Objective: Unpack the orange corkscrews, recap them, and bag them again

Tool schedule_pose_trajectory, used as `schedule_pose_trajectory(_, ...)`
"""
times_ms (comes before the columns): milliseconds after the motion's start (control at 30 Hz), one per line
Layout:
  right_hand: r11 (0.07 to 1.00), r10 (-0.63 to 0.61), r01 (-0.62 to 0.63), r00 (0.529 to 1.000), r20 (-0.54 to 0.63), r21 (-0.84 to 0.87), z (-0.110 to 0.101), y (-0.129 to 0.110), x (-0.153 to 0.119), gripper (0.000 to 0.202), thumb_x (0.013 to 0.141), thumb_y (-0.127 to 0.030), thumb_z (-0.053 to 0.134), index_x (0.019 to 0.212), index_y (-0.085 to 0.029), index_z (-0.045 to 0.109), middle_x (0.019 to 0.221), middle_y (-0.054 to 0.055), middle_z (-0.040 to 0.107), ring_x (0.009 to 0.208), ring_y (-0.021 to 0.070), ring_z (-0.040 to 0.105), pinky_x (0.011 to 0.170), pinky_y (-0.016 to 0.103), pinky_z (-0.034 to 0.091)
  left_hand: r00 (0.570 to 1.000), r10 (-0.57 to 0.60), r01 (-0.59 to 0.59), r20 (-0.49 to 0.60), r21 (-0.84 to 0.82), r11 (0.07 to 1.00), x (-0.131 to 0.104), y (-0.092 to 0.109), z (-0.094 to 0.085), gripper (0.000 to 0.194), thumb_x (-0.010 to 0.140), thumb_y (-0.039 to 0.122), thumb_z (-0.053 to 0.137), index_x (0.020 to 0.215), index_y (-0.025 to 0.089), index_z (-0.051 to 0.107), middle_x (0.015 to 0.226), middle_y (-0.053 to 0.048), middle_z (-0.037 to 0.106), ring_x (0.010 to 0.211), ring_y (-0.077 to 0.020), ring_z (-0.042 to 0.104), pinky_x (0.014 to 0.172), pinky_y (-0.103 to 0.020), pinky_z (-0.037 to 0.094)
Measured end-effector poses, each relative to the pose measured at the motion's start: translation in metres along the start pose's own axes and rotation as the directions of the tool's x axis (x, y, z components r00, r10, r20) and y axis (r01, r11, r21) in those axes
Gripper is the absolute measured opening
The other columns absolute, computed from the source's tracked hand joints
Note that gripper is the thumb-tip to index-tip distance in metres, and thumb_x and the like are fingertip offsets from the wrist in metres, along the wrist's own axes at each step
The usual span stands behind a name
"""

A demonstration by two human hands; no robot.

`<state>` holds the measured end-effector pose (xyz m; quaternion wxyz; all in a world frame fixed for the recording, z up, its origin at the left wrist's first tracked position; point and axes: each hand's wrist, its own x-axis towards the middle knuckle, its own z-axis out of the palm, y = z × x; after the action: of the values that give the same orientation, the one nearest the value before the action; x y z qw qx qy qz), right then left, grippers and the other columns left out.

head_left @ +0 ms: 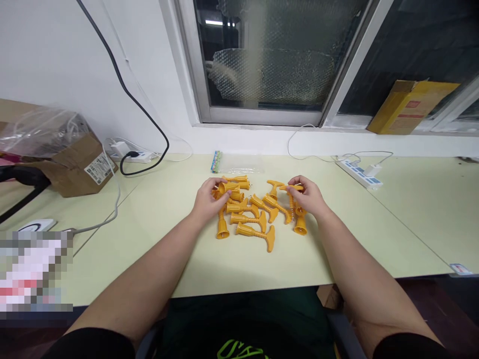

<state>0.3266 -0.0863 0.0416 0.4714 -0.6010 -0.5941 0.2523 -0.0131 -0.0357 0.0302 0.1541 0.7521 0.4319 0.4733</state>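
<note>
Several orange plastic parts, each a ribbed stem with a flared end, lie in a loose pile [254,214] on the pale yellow-green table [157,239]. My left hand [208,199] rests at the pile's left edge, its fingers closed around one orange part [226,187]. My right hand [307,196] is at the pile's right side and pinches another orange part [294,188] between thumb and fingers. One more part [258,234] lies nearest the table's front edge, apart from both hands.
A clear plastic bag with a coloured strip [232,162] lies behind the pile. A cardboard box [71,164] and black cable [142,114] are at the left, a white power strip [359,172] at the right. A yellow box [407,107] sits on the window sill.
</note>
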Motion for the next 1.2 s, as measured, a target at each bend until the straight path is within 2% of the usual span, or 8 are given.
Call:
schedule_pose_trajectory(100,0.996,0.0,0.008,0.995,-0.097,0.086,0.0,0.0,0.001,0.03,0.081,-0.047,0.074,0.096,-0.024,0.062,0.074,-0.002,0.059,0.058,0.0141,0.051,0.051,0.027,0.044,1.0,-0.019,0.019,0.018,-0.002,1.0,-0.001,0.002,-0.001,0.029,0.086,0.04,0.071,0.109,0.022,0.066,0.108,-0.005,0.071,0.093,-0.0222,0.065,0.088,-0.039,0.054)
schedule_pose_trajectory(267,0.965,0.009,0.052,0.973,-0.232,0.255,-0.002,0.005,0.008,0.034,0.08,-0.049,0.074,0.097,-0.025,0.057,0.097,-0.001,0.058,0.06,0.0107,0.059,0.058,0.028,0.054,0.999,-0.013,0.013,0.043,-0.003,1.0,-0.002,0.003,-0.001,0.029,0.085,0.04,0.071,0.108,0.023,0.064,0.109,-0.005,0.072,0.096,-0.0229,0.066,0.092,-0.041,0.054)
schedule_pose_trajectory(467,0.889,0.136,-0.007,0.959,-0.248,0.459,-0.005,0.015,0.015,0.04,0.077,-0.036,0.072,0.114,-0.026,0.06,0.09,-0.004,0.054,0.076,0.0166,0.072,0.078,0.037,0.063,0.998,-0.063,0.064,0.016,-0.081,0.995,-0.003,-0.002,0.0,0.027,0.081,0.036,0.072,0.084,0.024,0.047,0.109,-0.006,0.073,0.104,-0.0239,0.069,0.09,-0.039,0.055)
schedule_pose_trajectory(567,0.915,0.14,-0.035,0.962,-0.236,0.402,-0.004,0.014,0.014,0.036,0.075,-0.033,0.072,0.109,-0.022,0.064,0.085,-0.001,0.061,0.089,0.0207,0.073,0.086,0.037,0.061,0.997,-0.07,0.072,0.022,-0.09,0.993,-0.002,-0.003,0.0,0.029,0.081,0.037,0.071,0.08,0.024,0.045,0.107,-0.006,0.072,0.1,-0.0229,0.068,0.088,-0.038,0.054)
schedule_pose_trajectory(700,0.956,0.128,-0.058,0.965,-0.227,0.289,-0.003,0.007,0.01,0.028,0.077,-0.038,0.073,0.099,-0.022,0.067,0.084,0.002,0.067,0.09,0.0223,0.072,0.083,0.035,0.059,0.998,-0.067,0.068,0.015,-0.09,0.994,-0.002,-0.001,0.0,0.027,0.082,0.039,0.072,0.088,0.023,0.051,0.097,-0.003,0.069,0.091,-0.0195,0.066,0.086,-0.036,0.055)
schedule_pose_trajectory(933,0.952,0.07,0.001,0.973,-0.22,0.307,0.001,0.003,0.009,0.037,0.077,-0.043,0.078,0.105,-0.024,0.064,0.092,0.001,0.064,0.085,0.0193,0.072,0.084,0.035,0.06,0.995,-0.073,0.087,0.072,-0.207,0.975,-0.002,0.002,0.002,0.053,0.088,0.04,0.07,0.135,0.022,0.056,0.108,-0.007,0.075,0.102,-0.0217,0.072,0.094,-0.038,0.057)
schedule_pose_trajectory(1067,0.88,-0.083,0.146,0.984,-0.156,0.452,0.011,-0.003,0.004,0.047,0.08,-0.046,0.08,0.115,-0.032,0.052,0.104,-0.003,0.059,0.077,0.0148,0.073,0.083,0.037,0.063,0.994,-0.039,0.064,0.105,-0.246,0.967,-0.005,0.011,0.007,0.044,0.089,0.044,0.071,0.125,0.02,0.065,0.12,-0.01,0.074,0.114,-0.0261,0.071,0.101,-0.041,0.056)
schedule_pose_trajectory(1200,0.868,-0.165,0.116,0.985,0.059,0.482,0.024,-0.02,-0.008,0.032,0.086,-0.048,0.077,0.1,-0.026,0.059,0.086,-0.003,0.062,0.066,0.0151,0.07,0.073,0.036,0.062,0.992,0.048,-0.012,0.117,-0.294,0.956,-0.008,0.028,0.013,0.037,0.086,0.045,0.077,0.113,0.02,0.068,0.121,-0.012,0.073,0.121,-0.0295,0.066,0.111,-0.049,0.049)
